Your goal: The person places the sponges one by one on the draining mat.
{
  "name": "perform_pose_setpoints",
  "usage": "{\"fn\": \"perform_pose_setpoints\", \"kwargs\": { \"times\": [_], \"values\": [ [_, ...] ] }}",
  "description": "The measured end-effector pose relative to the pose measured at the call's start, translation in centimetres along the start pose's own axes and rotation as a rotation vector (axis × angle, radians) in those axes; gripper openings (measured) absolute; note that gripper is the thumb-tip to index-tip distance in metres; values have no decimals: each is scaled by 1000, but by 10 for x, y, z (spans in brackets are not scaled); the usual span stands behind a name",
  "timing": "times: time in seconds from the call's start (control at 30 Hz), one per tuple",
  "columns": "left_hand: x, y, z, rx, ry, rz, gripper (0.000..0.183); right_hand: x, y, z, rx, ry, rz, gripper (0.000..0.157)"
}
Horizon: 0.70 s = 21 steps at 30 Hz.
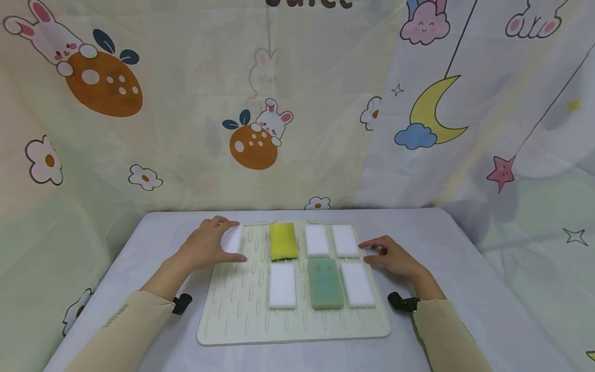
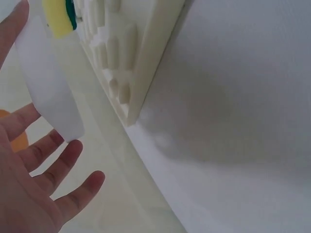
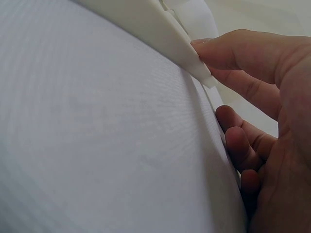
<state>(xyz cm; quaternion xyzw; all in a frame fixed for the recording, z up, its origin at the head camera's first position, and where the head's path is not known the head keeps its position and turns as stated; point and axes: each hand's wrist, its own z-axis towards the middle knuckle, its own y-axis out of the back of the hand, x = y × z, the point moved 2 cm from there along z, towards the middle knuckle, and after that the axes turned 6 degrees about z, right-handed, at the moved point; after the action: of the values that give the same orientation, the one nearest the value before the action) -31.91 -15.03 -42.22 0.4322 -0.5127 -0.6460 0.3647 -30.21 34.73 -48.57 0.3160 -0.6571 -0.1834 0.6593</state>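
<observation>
At the far left corner of a cream draining mat (image 1: 232, 323), my left hand (image 1: 204, 243) holds a white sponge block (image 1: 232, 239) between thumb and fingers. The left wrist view shows the white block (image 2: 51, 80) tilted, the fingertips along its edge and the little finger spread away. My right hand (image 1: 392, 257) is at the mat's right edge, with thumb and forefinger touching the rim (image 3: 160, 34) and the other fingers loosely bent. Its fingertips are close beside a white block (image 1: 345, 241) in the back row and another white block (image 1: 358, 284) in front.
A yellow sponge (image 1: 283, 241) and a white block (image 1: 317, 241) lie in the mat's back row. In front are a white block (image 1: 282, 285) and a green sponge (image 1: 326, 283). The mat lies on a white-covered table (image 1: 279, 359), backed by a printed cloth (image 1: 186, 129).
</observation>
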Motion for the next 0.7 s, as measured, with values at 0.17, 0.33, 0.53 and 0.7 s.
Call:
{"fn": "perform_pose_setpoints", "kwargs": {
  "times": [0.17,0.33,0.53,0.7],
  "values": [
    [-3,-9,6,27,9,12,103,0,0,0,-1,1,4,40],
    [-5,-18,13,60,25,21,106,2,1,-1,3,4,9,40],
    [-12,-25,18,73,-1,33,106,2,1,-1,6,12,6,40],
    [-17,-28,19,81,-18,40,105,0,1,0,7,10,17,40]
  ]
}}
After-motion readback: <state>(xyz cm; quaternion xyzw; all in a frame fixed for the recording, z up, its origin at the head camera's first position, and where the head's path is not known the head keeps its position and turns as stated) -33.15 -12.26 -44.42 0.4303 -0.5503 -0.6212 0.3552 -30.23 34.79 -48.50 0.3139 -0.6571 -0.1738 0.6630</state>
